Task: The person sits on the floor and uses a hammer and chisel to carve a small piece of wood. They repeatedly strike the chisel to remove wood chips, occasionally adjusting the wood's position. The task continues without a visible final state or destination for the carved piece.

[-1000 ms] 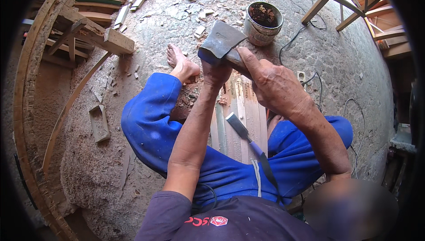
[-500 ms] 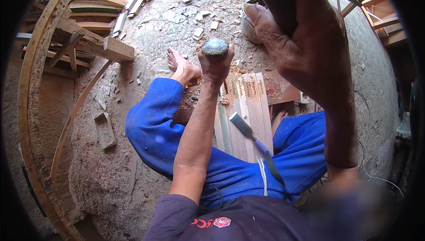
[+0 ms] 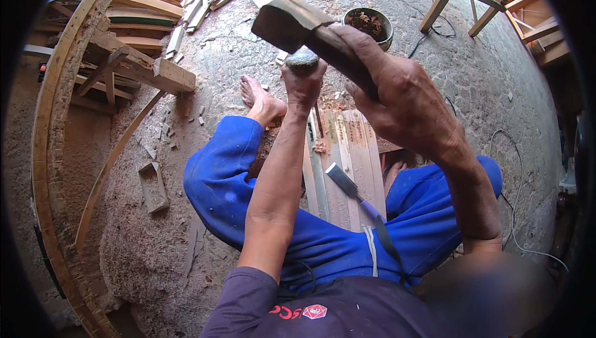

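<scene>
My left hand [image 3: 303, 90] is wrapped round the upright handle of a chisel [image 3: 303, 61]. The chisel's rounded butt shows above the fist, and its thin dark shaft runs down to the wooden strips [image 3: 366, 152]. In my right hand [image 3: 403, 99] is a mallet [image 3: 341, 52], gripped by its wooden handle. Its dark, blocky head hangs just above the chisel's butt, a small gap seeming to separate them. The marked strips lie side by side between my legs, with curled shavings by the chisel. A second, wide-bladed chisel [image 3: 344, 183] with a purple handle lies across them.
A round bucket [image 3: 380, 21] holding wood chips stands beyond my right hand. Curved timber frames [image 3: 46, 152] and stacked wood fill the left. An open wooden box [image 3: 153, 188] lies on the shaving-strewn floor. Wooden legs [image 3: 441, 6] stand far right, and a cable [image 3: 512, 152] runs along the right.
My right hand has come down and forward from its raised place near the camera, bringing the mallet over the chisel. My left hand keeps its grip. The view has shifted slightly.
</scene>
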Motion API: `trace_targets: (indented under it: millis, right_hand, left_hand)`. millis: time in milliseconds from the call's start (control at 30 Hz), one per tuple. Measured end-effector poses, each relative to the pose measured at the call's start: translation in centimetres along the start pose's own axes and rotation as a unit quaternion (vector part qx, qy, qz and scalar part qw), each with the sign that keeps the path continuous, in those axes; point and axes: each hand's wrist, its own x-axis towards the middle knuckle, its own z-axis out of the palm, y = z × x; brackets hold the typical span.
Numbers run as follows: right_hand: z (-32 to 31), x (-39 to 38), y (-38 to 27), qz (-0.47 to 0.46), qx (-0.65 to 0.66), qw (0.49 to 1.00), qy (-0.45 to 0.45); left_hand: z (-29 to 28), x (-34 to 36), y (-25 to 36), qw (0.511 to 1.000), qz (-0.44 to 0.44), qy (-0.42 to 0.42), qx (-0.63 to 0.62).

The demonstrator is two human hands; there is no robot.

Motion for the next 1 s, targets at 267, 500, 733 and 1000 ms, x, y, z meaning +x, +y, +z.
trace_targets:
  millis: [267, 500, 733, 1000]
  right_hand:
    - [-1.2, 2.4, -1.5, -0.031, -0.015, 0.990, 0.138]
    - [3.1, -4.0, 3.0, 0.075, -0.093, 0.980, -0.160]
    - [-3.9, 1.1, -1.7, -0.058, -0.057, 0.992, 0.092]
    - [-1.3, 1.6, 0.0, -0.023, -0.126, 0.991, 0.028]
  left_hand:
    - [1.9, -3.0, 0.5, 0.984, 0.077, 0.059, 0.151]
    - [2.4, -5.7, 1.5, 0.993, 0.082, 0.083, 0.021]
    - [2.6, -1.2, 0.0, 0.981, 0.039, 0.051, 0.185]
    - [2.0, -2.6, -0.1, 0.964, 0.099, 0.091, 0.228]
